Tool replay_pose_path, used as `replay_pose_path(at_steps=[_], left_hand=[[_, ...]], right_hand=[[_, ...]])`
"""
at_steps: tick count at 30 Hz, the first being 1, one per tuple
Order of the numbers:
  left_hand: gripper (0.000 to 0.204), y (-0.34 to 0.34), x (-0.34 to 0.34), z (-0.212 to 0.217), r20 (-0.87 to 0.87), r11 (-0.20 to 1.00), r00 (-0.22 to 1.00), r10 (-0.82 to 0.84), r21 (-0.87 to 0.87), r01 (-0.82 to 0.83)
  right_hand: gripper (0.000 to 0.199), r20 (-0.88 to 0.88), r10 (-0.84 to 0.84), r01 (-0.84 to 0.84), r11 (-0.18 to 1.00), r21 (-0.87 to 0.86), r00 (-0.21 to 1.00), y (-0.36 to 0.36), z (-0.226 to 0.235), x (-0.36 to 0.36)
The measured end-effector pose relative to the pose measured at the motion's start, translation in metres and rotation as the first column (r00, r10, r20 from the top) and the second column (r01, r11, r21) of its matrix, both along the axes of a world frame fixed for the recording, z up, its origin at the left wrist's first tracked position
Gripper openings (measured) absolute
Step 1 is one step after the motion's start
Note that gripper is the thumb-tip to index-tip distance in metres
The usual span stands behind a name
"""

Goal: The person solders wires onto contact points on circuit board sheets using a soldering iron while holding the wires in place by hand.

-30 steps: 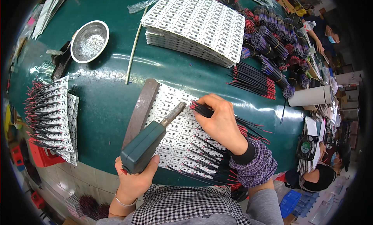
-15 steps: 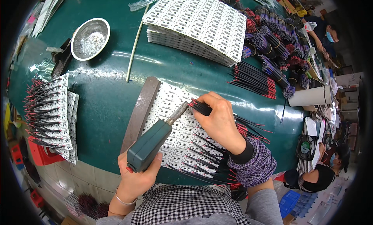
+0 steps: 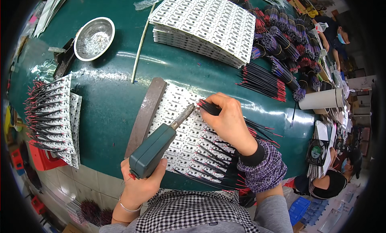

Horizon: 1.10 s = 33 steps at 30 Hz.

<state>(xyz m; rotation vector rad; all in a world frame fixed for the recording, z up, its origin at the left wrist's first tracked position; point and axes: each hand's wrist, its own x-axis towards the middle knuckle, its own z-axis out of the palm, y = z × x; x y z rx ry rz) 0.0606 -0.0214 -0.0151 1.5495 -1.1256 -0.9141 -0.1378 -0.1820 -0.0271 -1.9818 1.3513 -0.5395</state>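
My left hand [image 3: 142,178] is wrapped round a dark green soldering gun [image 3: 153,146], whose metal tip points up and right. Between the fingers of my right hand [image 3: 226,116] is a small bunch of black wires [image 3: 209,107] with red ends. The wires' red ends and the gun's tip come close together over a white circuit board panel [image 3: 177,97]; whether they touch is too small to tell. Along the panel's lower right part, several black wires [image 3: 211,154] stick out toward the right. A brown bar [image 3: 145,116] lies along the panel's left edge.
A tall stack of white panels [image 3: 205,23] stands at the back, beside many bundled wires [image 3: 277,44]. Loose black wires [image 3: 263,82] lie in a row. Wired panels [image 3: 52,116] hang over the left table edge. A metal bowl [image 3: 94,39] sits at the far left. Other people work at right.
My right hand has shifted very slightly to the right with the wires, and the soldering gun a little left. Both hands keep their grip.
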Motion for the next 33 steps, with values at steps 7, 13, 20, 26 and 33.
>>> replay_pose_path(at_steps=[7, 13, 20, 26, 33], left_hand=[[0.011, -0.003, -0.007, -0.004, -0.068, 0.995, 0.994, 0.082, -0.055, -0.086], [0.015, 0.009, 0.002, 0.002, 0.032, 1.000, 0.999, -0.014, 0.008, 0.014], [0.035, 0.027, 0.008, -0.010, -0.113, 0.995, 0.991, 0.075, 0.077, -0.066], [0.039, 0.030, 0.012, -0.011, -0.133, 0.993, 0.988, 0.081, 0.098, -0.069], [0.037, 0.027, 0.007, -0.008, -0.175, 0.996, 0.982, 0.073, 0.071, -0.061]], right_hand=[[0.017, 0.014, 0.020, -0.021, 1.000, 0.010, 1.000, -0.002, 0.001, 0.001], [0.017, -0.006, 0.038, -0.038, 0.999, -0.004, 0.999, -0.001, 0.002, 0.000], [0.021, 0.036, 0.098, -0.096, 0.993, -0.065, 0.995, 0.010, 0.012, -0.008], [0.023, 0.152, 0.062, -0.059, 0.998, -0.029, 0.986, 0.026, 0.026, -0.006], [0.019, 0.042, 0.032, -0.031, 0.999, -0.021, 0.999, 0.022, 0.006, 0.001]])
